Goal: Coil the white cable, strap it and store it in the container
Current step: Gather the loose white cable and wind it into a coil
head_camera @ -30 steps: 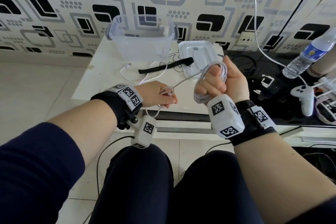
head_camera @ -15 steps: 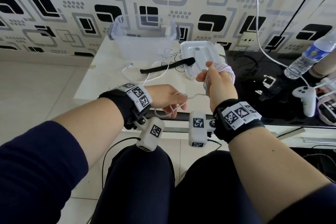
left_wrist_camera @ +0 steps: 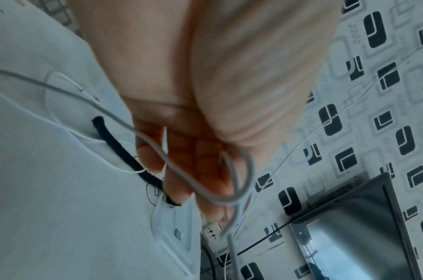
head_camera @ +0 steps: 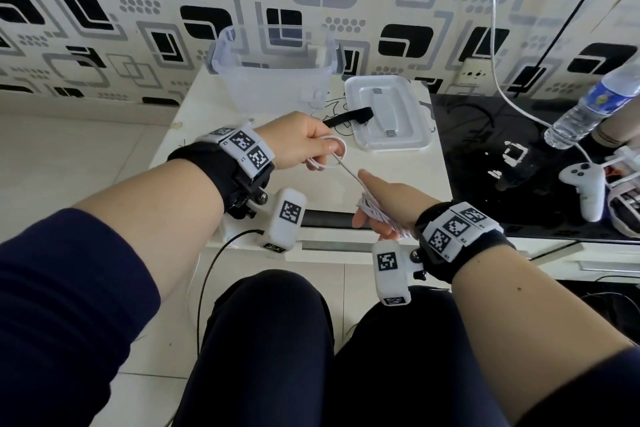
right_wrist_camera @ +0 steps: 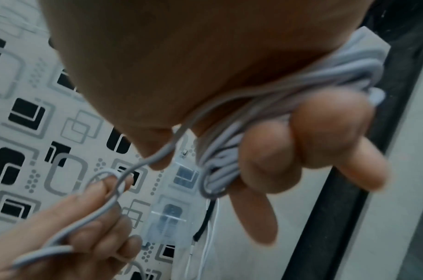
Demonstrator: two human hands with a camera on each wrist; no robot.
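White cable (head_camera: 347, 173) is wound around the right hand (head_camera: 387, 205), fingers curled on the coil; the left hand (head_camera: 300, 144) pinches its free length.

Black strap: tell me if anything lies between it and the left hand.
Nothing solid blocks it. The black strap lies on the table just beyond the left hand, which already grips a loop of the white cable.

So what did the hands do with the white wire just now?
The right hand, wrapped in white cable, swung down from near the lid toward the table's near edge. The left hand moved up, feeding a loop. The black strap and container stayed put.
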